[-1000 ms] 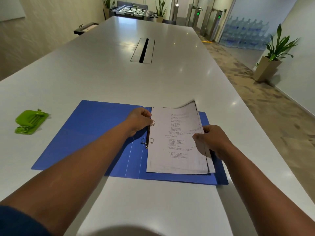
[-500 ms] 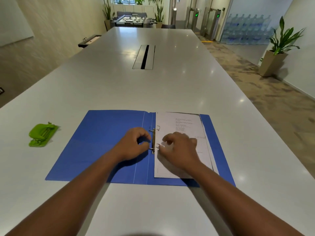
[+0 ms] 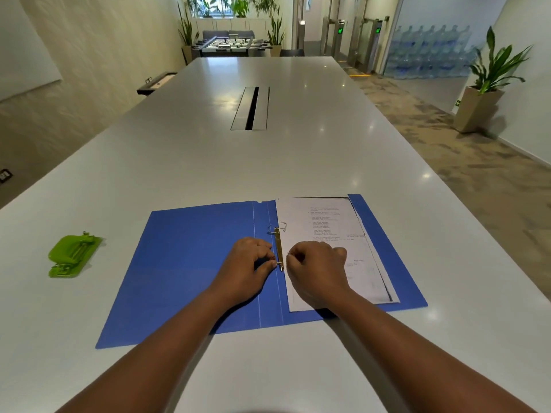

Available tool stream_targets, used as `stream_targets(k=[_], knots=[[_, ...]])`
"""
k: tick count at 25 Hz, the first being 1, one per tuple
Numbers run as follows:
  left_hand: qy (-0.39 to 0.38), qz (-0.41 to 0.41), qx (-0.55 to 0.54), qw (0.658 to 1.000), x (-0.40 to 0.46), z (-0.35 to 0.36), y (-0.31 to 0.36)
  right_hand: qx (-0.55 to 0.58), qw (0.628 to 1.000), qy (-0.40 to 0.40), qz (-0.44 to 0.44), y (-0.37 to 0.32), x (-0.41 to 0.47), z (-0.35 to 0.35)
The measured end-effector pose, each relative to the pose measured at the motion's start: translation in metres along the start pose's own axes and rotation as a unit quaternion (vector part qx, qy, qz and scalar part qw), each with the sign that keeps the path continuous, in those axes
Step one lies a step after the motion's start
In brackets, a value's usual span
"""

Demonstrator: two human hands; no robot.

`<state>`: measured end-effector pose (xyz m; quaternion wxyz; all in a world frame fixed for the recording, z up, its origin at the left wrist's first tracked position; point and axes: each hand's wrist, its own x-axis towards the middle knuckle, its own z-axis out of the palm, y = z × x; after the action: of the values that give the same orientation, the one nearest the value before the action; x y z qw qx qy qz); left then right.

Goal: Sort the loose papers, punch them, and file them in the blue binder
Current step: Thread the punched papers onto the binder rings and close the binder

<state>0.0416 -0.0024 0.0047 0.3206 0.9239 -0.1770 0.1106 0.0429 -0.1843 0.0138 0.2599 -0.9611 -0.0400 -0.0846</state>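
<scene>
Both our hands, left hand (image 3: 249, 265) and right hand (image 3: 316, 268), pinch the ring clasp (image 3: 279, 248) between them, papers (image 3: 328, 231) under the right hand in the blue binder (image 3: 190, 263).

The open blue binder (image 3: 190, 263) lies flat across the near middle of the worktop (image 3: 298, 162), with the papers (image 3: 325, 234) on its right half. Both hands crowd the metal rings (image 3: 279, 248) at its spine, the left hand (image 3: 247, 266) and right hand (image 3: 316, 269) close either side. A green hole punch (image 3: 73, 256) sits well apart to the left, bare worktop between. A cable slot (image 3: 251, 108) lies farther back.
</scene>
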Motion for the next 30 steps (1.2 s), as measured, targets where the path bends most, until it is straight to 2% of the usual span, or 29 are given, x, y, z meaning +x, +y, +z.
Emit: stream_targets(k=[6,15,21,27,30], knots=[[0.032,-0.014,-0.013,0.999,0.036,0.026,0.009,0.024,0.999,0.019,0.010,0.027,0.033,-0.003],[0.050,-0.032,0.025,0.998,0.075,0.048,0.008,0.056,0.996,0.068,0.009,0.051,0.069,-0.004],[0.051,0.004,0.054,0.997,0.072,0.049,0.010,0.012,0.996,0.082,-0.033,0.057,0.069,0.005],[0.012,0.059,0.068,0.996,0.068,0.049,0.010,-0.035,0.989,0.099,-0.108,0.060,0.066,0.006],[0.013,0.054,0.056,0.997,0.068,0.049,0.010,-0.033,0.990,0.094,-0.098,0.060,0.067,0.005]])
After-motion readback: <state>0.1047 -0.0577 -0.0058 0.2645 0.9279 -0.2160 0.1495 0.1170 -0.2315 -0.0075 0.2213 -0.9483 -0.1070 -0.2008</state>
